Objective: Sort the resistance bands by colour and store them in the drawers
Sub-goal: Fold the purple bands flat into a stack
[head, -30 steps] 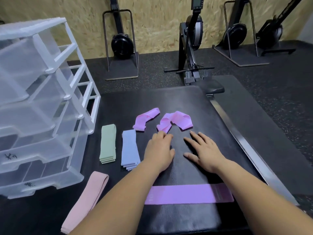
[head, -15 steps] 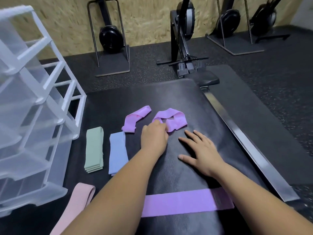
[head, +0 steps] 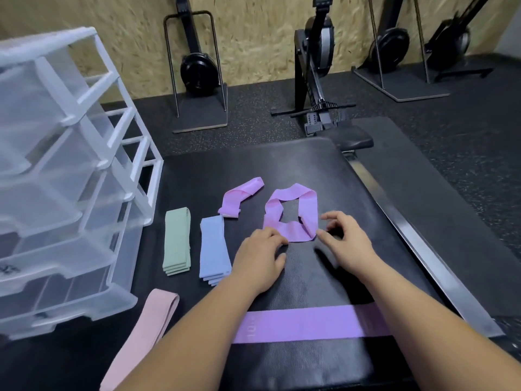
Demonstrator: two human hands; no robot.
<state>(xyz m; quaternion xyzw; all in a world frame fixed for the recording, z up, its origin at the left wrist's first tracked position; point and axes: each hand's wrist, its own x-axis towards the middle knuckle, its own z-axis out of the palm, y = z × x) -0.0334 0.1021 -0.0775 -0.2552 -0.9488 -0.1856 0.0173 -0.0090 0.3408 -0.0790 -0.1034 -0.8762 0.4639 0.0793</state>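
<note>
A purple resistance band (head: 293,193) lies opened into a loose ring in the middle of the black mat (head: 282,165). My left hand (head: 259,258) has its curled fingers on the ring's near left edge. My right hand (head: 345,239) hovers at the ring's near right corner, fingers apart and blurred. A second purple band (head: 239,197) lies crumpled to the left of the ring. A third purple band (head: 304,324) lies flat across the mat under my forearms. Folded green bands (head: 177,241) and blue bands (head: 214,249) sit in two stacks. A pink band (head: 141,340) lies near left.
A translucent plastic drawer unit (head: 56,179) with a white frame stands at the left, its drawers pulled partly out. A metal rail (head: 423,249) runs along the mat's right side. Rowing machines (head: 315,80) stand at the back against a wooden wall.
My left hand took hold of the crumpled purple band and drew it toward me, so it now lies open as a ring. My right hand lifted off the mat to the band's right corner.
</note>
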